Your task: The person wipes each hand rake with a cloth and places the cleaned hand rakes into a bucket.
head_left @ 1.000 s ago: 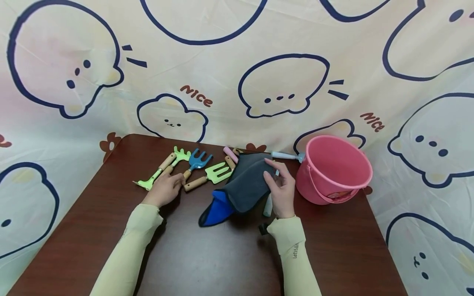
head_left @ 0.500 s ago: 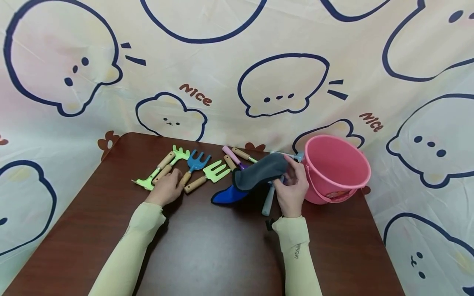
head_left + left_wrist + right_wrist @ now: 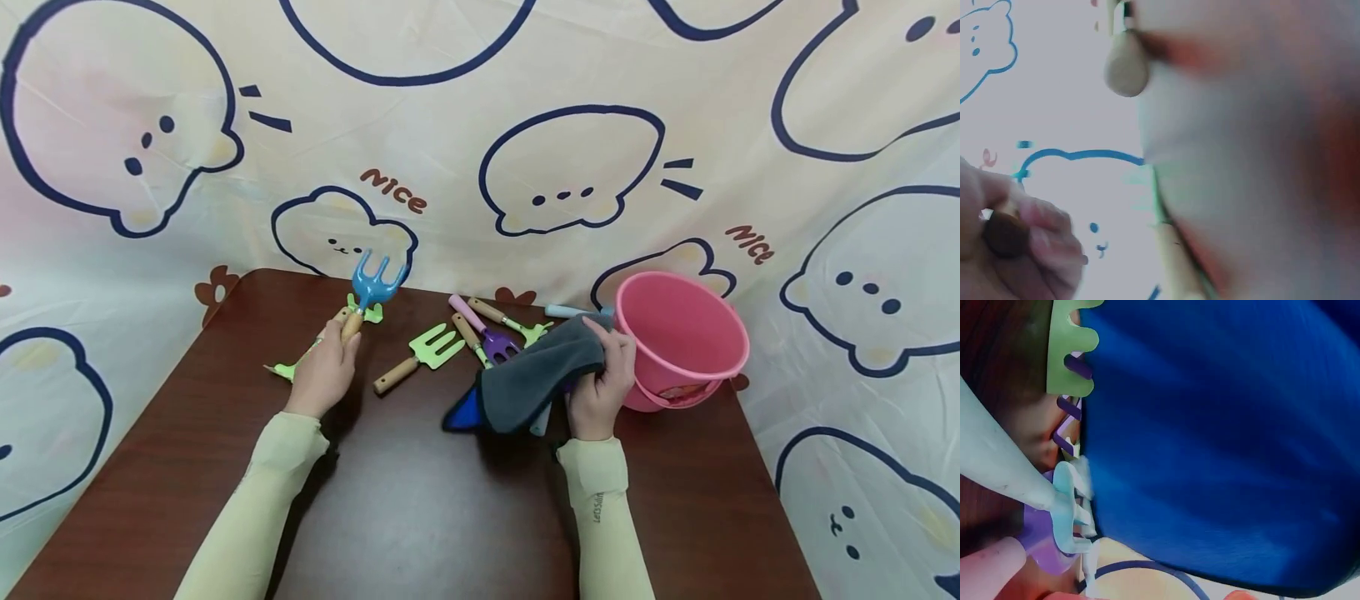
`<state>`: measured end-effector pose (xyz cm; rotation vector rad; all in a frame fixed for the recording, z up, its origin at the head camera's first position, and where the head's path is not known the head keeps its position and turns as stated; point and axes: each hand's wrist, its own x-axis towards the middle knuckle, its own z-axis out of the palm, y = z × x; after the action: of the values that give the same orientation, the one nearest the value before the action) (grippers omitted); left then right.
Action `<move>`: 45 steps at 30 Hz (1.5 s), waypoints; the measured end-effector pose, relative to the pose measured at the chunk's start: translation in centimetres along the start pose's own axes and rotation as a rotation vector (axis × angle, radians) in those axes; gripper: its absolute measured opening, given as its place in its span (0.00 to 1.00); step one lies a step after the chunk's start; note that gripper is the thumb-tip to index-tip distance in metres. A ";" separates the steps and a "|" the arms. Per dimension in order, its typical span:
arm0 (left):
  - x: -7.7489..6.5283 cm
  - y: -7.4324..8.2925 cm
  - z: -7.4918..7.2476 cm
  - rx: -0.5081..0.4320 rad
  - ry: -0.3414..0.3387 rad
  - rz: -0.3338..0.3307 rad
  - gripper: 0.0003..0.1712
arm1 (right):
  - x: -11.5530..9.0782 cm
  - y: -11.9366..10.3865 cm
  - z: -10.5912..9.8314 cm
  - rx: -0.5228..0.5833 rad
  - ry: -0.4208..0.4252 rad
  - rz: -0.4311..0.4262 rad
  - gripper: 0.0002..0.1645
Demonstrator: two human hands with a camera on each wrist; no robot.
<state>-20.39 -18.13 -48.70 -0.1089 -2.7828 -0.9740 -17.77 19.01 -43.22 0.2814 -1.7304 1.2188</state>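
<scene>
My left hand (image 3: 324,375) grips a blue garden hand fork (image 3: 375,287) by its wooden handle, with the tines raised upward. In the left wrist view the round butt of the handle (image 3: 1007,234) shows between my fingers. Partly behind that hand lie a small green rake (image 3: 366,310) and another light green tool (image 3: 282,371). My right hand (image 3: 606,392) pinches a black-edged cloth (image 3: 536,379), grey on one face and blue on the other. The cloth hangs above several tools and hides part of them. Its blue face (image 3: 1210,444) fills most of the right wrist view.
A pink bucket (image 3: 686,333) stands close to my right hand. Across the brown table (image 3: 420,517) lie a light green fork (image 3: 437,347), a purple fork (image 3: 501,345), a green rake (image 3: 536,333) and a light blue handle (image 3: 566,311). A patterned curtain (image 3: 450,150) rises behind.
My left hand has lifted the blue fork off the table and tilted it upward. My right hand has moved the cloth to the right, uncovering the purple fork and a green rake.
</scene>
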 end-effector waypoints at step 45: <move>-4.3 9.0 4.3 -0.162 -0.190 0.521 0.20 | -4.2 -2.2 5.0 0.756 -0.394 0.718 0.06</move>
<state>-15.65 -8.47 -47.39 -0.9392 -2.6034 -1.0797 -17.07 12.52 -45.45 0.3703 -1.6679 2.4808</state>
